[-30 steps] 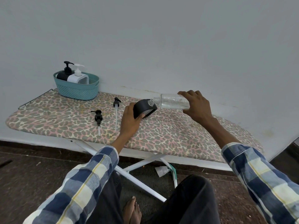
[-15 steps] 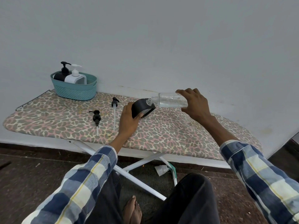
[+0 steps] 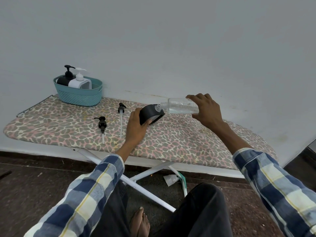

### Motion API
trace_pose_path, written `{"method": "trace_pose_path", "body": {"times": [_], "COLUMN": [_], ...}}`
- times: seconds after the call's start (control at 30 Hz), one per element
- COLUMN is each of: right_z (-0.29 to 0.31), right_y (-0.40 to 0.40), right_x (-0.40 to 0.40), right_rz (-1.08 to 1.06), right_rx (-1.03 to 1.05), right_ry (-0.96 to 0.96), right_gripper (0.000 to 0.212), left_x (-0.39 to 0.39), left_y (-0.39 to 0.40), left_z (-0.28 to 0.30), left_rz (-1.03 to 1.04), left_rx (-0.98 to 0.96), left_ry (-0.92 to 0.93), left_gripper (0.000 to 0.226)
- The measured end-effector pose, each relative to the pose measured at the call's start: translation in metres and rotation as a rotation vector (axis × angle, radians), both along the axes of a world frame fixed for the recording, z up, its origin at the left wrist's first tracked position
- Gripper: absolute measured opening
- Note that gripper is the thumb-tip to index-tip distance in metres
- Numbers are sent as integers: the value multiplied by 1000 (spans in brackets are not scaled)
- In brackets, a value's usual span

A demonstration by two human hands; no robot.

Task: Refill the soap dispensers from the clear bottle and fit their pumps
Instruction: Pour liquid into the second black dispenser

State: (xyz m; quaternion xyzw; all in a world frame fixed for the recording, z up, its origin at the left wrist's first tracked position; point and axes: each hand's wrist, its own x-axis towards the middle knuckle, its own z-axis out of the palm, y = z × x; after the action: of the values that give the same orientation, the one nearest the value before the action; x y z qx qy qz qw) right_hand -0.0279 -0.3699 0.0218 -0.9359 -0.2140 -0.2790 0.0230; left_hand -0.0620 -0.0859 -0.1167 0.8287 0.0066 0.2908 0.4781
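Ironing board against the wall, basket at ten o'clock, pouring at the centre.

On the leopard-print ironing board (image 3: 179, 142), the teal woven plastic basket (image 3: 80, 94) sits at ten o'clock, holding the black pump dispenser (image 3: 65, 77) left of the white pump dispenser (image 3: 79, 81). Two loose black pumps (image 3: 102, 124) (image 3: 121, 110) lie side by side at nine o'clock of the black dispenser bottle (image 3: 150, 114); the clear plastic bottle (image 3: 181, 106) lies tipped at its three o'clock, mouths meeting.

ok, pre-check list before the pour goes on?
1. Clear bottle gripped in right hand: ok.
2. Black dispenser tilted and held by left hand: ok.
3. Bottle mouth at dispenser opening: ok.
4. Liquid left in bottle: ok, a little.
5. Dispenser fill level: cannot tell.
6. Two loose pumps on the ironing board, within reach: ok.
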Motion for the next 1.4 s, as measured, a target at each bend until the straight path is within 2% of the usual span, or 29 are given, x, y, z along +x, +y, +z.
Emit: {"method": "trace_pose_path", "body": {"times": [1.4], "right_z": [3], "right_y": [2], "right_x": [-4], "right_rz": [4], "right_rx": [0], "right_ry": [-7], "right_gripper": [78], "left_x": [3], "left_y": [1], "left_z": [-4], "left_rz": [-12], "left_rx": [6], "left_ry": [-20], "left_gripper": [51]}}
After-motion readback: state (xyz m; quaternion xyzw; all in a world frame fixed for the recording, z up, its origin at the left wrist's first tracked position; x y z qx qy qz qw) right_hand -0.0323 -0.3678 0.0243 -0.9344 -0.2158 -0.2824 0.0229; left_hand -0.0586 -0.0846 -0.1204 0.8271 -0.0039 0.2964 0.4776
